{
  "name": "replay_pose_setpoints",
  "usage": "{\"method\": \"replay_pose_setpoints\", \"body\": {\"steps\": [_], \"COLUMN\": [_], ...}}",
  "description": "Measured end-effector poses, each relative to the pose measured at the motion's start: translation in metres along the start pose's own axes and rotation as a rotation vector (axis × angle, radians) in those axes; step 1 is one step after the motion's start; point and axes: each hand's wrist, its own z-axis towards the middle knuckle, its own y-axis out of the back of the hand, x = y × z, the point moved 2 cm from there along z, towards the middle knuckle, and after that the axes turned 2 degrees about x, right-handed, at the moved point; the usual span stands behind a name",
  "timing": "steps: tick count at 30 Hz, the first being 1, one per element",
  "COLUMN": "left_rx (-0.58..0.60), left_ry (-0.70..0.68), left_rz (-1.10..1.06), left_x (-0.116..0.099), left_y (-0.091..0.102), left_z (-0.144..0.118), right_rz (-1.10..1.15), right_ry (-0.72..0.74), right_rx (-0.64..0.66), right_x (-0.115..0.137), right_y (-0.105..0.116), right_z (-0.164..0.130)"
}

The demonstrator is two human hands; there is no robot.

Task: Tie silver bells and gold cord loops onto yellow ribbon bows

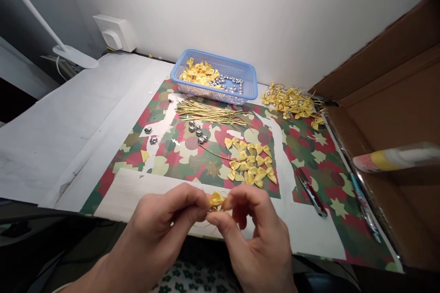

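Both my hands meet at the table's near edge, fingers pinched around one small yellow ribbon bow. My left hand grips its left side, and my right hand closes on it from the right. A bit of silver metal and thin wire ends show at the bow, partly hidden by the fingertips. Just beyond lie several loose yellow bows in rows. Silver jingle bells sit in a cluster to their left, with a single gold wire tie running from them toward the bows. A bundle of gold wire ties lies behind.
A blue basket holds bows and silver bells at the back. Right of it is a heap of bows with wires. Red-handled snips, a pen-like tool and a cardboard box stand right. A lamp base is left.
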Motion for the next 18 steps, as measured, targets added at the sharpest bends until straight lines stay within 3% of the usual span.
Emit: {"method": "replay_pose_setpoints", "body": {"steps": [3, 7, 10, 15, 18], "left_rx": [0.012, 0.019, -0.052, -0.144, -0.202], "left_ry": [0.006, -0.02, -0.053, -0.212, -0.299], "left_rz": [-0.01, 0.016, 0.113, 0.28, 0.297], "left_x": [0.0, 0.003, 0.008, 0.013, 0.012], "left_y": [0.004, 0.008, 0.01, 0.009, 0.007], "left_z": [0.003, 0.004, 0.002, 0.002, 0.008], "right_rz": [0.112, 0.457, 0.464, 0.11, 0.011], "right_ry": [-0.032, -0.406, -0.54, -0.305, 0.003], "right_rx": [0.113, 0.544, 0.697, 0.587, 0.637], "right_x": [-0.01, -0.028, -0.032, -0.004, 0.022], "right_y": [0.008, 0.003, 0.007, 0.03, 0.014], "right_z": [0.012, 0.018, 0.021, 0.031, 0.012]}}
